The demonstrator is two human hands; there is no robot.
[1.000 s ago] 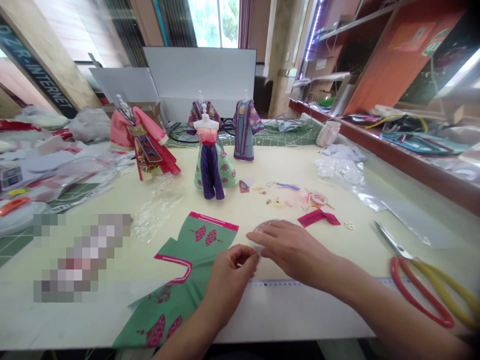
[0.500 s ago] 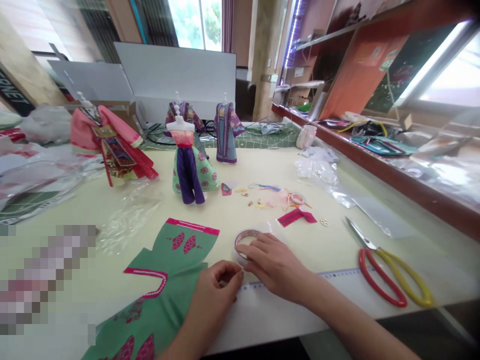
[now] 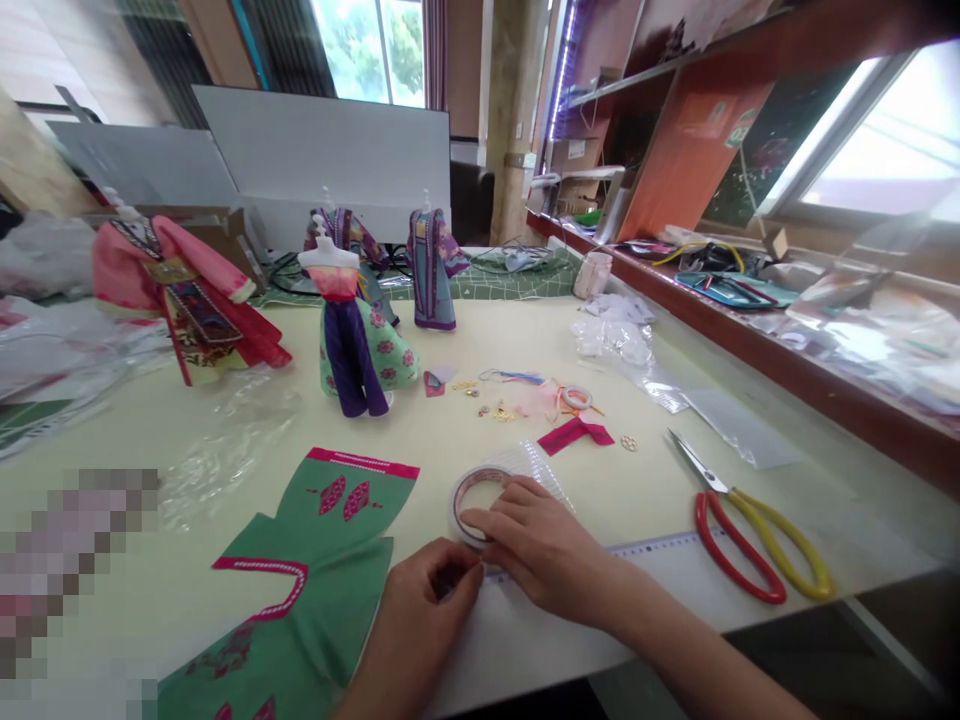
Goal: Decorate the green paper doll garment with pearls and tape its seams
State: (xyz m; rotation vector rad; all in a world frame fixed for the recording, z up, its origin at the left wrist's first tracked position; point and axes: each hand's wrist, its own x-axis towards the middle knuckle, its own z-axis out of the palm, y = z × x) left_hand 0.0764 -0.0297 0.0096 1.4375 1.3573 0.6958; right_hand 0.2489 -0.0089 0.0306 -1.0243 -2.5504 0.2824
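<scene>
My right hand (image 3: 544, 545) grips a roll of tape (image 3: 459, 508), its fingers reaching over the roll's right side into the ring. Close against it, my left hand (image 3: 427, 605) is closed, thumb and index finger pinched at the lower edge of the roll. Whatever lies between those fingertips is too small to make out. A green fabric piece (image 3: 341, 575) with pink trim and pink motifs lies flat to the left, partly behind my left forearm. Below the hands, a clear ruler (image 3: 660, 545) runs along the front of the table.
Large scissors (image 3: 739, 520) with red and yellow handles rest at the right. Past the roll lie a magenta fabric strip (image 3: 574, 434), small gold trinkets (image 3: 499, 411) and a smaller tape roll (image 3: 577, 398). Dressed doll forms (image 3: 349, 330) stand farther back. Plastic wrap (image 3: 232, 440) lies left.
The view has turned slightly right, so things sit farther left. My right hand stays on the roll, with more of the ring showing. The left hand remains pinched beside it.
</scene>
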